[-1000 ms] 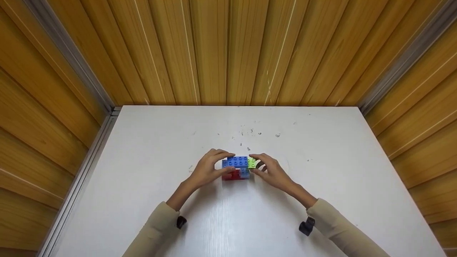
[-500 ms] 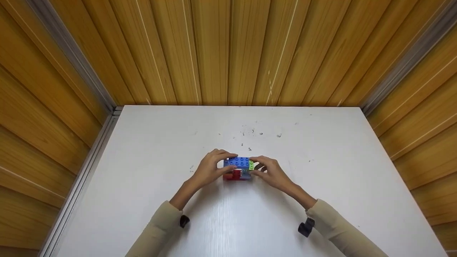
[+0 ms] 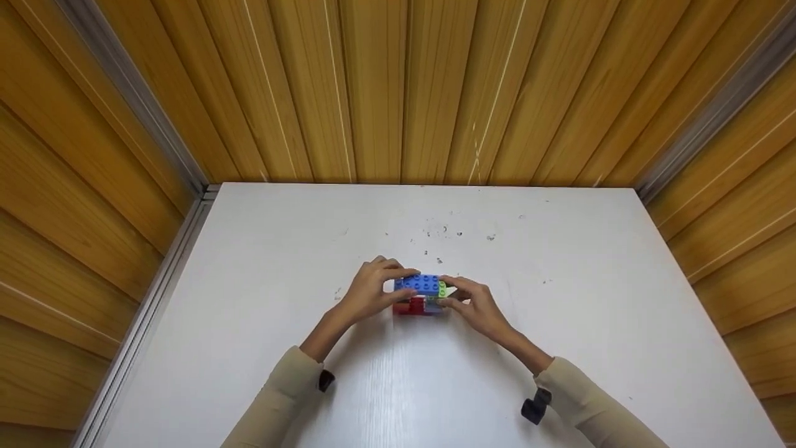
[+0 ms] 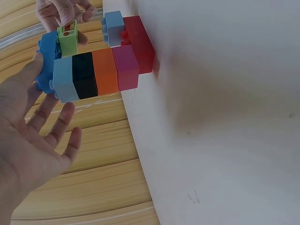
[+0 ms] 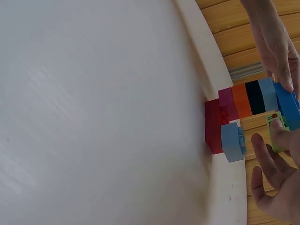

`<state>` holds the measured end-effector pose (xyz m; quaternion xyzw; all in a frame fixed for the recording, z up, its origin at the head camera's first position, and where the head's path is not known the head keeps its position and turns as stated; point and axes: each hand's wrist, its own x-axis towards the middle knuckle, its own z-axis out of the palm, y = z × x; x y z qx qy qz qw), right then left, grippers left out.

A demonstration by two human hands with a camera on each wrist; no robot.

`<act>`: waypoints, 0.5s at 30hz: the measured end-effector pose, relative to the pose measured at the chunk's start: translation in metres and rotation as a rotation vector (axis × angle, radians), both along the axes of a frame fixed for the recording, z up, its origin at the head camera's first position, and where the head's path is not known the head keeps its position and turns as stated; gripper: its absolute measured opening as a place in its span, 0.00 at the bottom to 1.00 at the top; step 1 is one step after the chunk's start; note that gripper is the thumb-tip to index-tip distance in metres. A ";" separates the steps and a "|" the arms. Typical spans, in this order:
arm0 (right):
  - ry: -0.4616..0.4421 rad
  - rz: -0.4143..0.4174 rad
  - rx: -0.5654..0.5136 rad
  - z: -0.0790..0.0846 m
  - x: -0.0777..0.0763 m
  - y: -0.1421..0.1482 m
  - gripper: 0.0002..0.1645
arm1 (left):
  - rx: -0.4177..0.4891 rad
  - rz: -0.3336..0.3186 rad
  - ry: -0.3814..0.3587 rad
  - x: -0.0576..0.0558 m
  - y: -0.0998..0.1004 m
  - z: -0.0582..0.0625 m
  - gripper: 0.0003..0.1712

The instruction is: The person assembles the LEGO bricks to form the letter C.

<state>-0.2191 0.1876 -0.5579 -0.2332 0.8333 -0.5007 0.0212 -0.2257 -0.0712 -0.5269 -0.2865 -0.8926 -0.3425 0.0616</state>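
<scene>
A small block tower stands on the table. Its red base brick (image 4: 139, 44) carries a column of magenta (image 4: 125, 68), orange (image 4: 104, 71), black (image 4: 85, 75) and light blue bricks. A shorter light blue brick (image 5: 230, 141) sits at the base's other end. The long blue brick (image 3: 423, 284) lies across the column's top and overhangs to the right. My left hand (image 3: 365, 291) pinches this blue brick between thumb and fingers. My right hand (image 3: 484, 308) pinches a printed light green brick (image 4: 69, 40) under the overhang, above the shorter brick with a gap between.
The white table (image 3: 280, 236) has dark specks and scuffs (image 3: 460, 234) behind the tower. Wood-look panels (image 3: 373, 93) rise at the back and sides. A black wrist device (image 3: 535, 407) hangs at the right sleeve.
The green brick has slid left, further beneath the blue brick's right end, with my right hand. My left hand keeps its hold. The whole head view has shifted slightly.
</scene>
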 end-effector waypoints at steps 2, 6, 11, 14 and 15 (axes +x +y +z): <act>-0.018 -0.010 -0.018 -0.002 0.001 -0.001 0.26 | -0.011 -0.002 -0.006 -0.001 0.000 0.001 0.21; -0.030 -0.028 -0.038 -0.004 0.002 -0.002 0.26 | -0.034 0.005 -0.021 -0.001 0.000 0.003 0.22; -0.019 -0.037 -0.065 -0.007 0.002 -0.002 0.25 | -0.068 0.020 -0.026 0.000 0.001 0.004 0.23; -0.035 -0.048 -0.086 -0.009 0.003 -0.003 0.26 | -0.078 0.024 -0.023 0.000 0.002 0.005 0.24; -0.047 -0.048 -0.093 -0.009 0.003 -0.003 0.26 | -0.078 0.024 -0.024 0.000 0.002 0.005 0.24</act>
